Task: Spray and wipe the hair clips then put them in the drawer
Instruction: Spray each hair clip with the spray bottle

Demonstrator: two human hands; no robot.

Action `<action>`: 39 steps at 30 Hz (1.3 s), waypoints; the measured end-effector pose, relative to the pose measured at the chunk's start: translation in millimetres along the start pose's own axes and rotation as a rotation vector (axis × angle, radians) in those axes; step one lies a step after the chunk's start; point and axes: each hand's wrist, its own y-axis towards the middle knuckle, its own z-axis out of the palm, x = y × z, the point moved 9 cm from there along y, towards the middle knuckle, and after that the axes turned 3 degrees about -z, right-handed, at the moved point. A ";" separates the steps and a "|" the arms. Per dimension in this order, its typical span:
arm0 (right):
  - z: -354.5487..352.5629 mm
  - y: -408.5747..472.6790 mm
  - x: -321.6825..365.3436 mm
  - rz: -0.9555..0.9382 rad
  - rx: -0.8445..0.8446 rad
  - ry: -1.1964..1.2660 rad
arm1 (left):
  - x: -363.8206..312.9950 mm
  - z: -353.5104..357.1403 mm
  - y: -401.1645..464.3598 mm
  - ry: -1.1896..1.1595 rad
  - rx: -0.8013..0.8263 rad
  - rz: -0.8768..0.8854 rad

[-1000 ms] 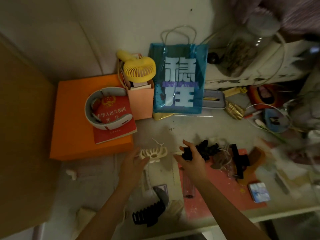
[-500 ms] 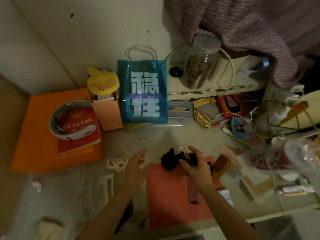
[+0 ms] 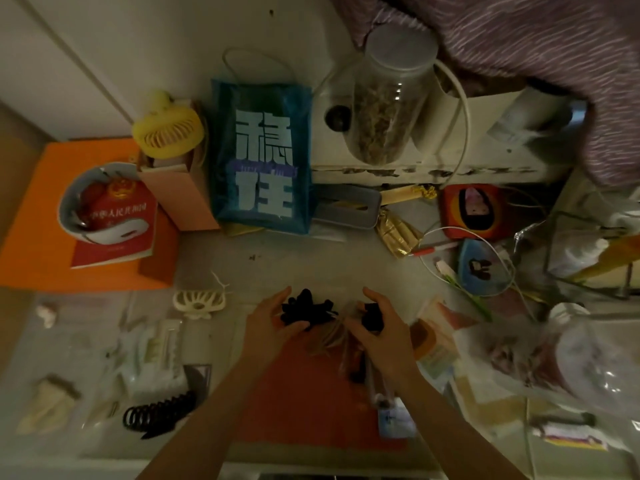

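In the middle of the cluttered desk, my left hand [image 3: 273,327] curls its fingers round a black claw hair clip [image 3: 304,310]. My right hand [image 3: 381,327] grips another dark clip [image 3: 372,317] just to the right of it. Both are held over a red mat [image 3: 304,403], with a blurred brownish clip [image 3: 332,337] between the hands. A cream claw clip [image 3: 199,301] lies on the desk to the left. A black comb-like clip [image 3: 157,415] lies near the front edge at the left. No spray bottle, cloth or drawer is plainly visible.
An orange box [image 3: 38,244] with a red booklet [image 3: 114,226] is at the left. A yellow fan [image 3: 168,133], a blue bag [image 3: 263,157] and a glass jar [image 3: 388,98] stand at the back. Cables and plastic bags [image 3: 571,358] crowd the right side.
My left hand left the cream clip and came right to take hold of the black clip beside my right hand. The camera view swung right, then settled.
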 end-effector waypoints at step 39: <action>2.5 1.1 -30.4 0.118 -0.072 0.049 | 41.1 -3.6 38.7 0.050 -0.011 -0.063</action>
